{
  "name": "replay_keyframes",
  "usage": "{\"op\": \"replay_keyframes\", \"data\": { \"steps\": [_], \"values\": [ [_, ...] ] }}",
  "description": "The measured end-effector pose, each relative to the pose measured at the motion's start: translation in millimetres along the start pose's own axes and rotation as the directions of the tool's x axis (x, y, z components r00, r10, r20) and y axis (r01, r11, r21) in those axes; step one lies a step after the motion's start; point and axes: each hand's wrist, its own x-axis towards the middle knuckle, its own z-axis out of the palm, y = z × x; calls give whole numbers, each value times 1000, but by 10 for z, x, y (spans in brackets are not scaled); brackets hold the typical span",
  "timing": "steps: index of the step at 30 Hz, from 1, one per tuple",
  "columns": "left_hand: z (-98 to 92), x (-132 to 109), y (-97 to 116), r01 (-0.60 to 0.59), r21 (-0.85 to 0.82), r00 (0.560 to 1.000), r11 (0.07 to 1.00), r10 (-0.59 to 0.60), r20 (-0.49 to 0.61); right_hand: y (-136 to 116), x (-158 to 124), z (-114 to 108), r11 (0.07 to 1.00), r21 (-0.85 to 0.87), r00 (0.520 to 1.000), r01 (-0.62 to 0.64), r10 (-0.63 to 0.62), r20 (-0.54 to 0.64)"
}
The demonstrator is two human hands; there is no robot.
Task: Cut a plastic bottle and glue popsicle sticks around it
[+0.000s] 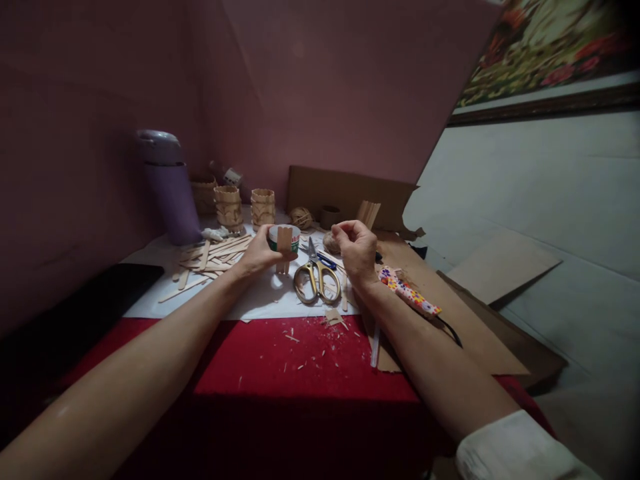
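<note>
In my left hand is a small white and green cup, with a few upright wooden sticks against its near side. My fingers wrap round the cup from the left. My right hand is raised to the right of the cup, thumb and fingertips pinched together; whatever is between them, if anything, is too small to make out. Gold-handled scissors lie below and between the hands, blades pointing away. A flower-patterned glue gun lies beside my right wrist, its black cord trailing right.
Loose craft sticks pile up on the left. Behind stand finished stick-covered cups, a twine ball and a purple flask. Cardboard covers the right side; wood scraps litter the red cloth.
</note>
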Motion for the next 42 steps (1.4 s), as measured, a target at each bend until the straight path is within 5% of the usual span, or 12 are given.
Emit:
{"op": "replay_keyframes", "data": {
  "steps": [6,12,19,29,36,42],
  "values": [
    [-44,25,20,-1,-60,996,998,-5,-87,-12,229,-212,934,-354,973,-42,119,198],
    [-50,35,16,22,-93,991,995,-34,-133,14,316,-324,821,-567,978,-69,168,124],
    [-32,33,21,44,-53,993,998,-49,-106,-40,270,-342,609,-793,921,-5,313,234],
    [-45,33,-35,21,35,997,999,-19,-77,69,116,-217,485,-855,841,181,374,390],
    [-23,46,-117,11,-29,995,1000,-14,-94,116,147,-244,434,-893,890,119,352,289],
    [-81,71,-71,30,-121,966,992,-60,-251,72,119,-213,477,-874,922,96,287,258]
  ]
}}
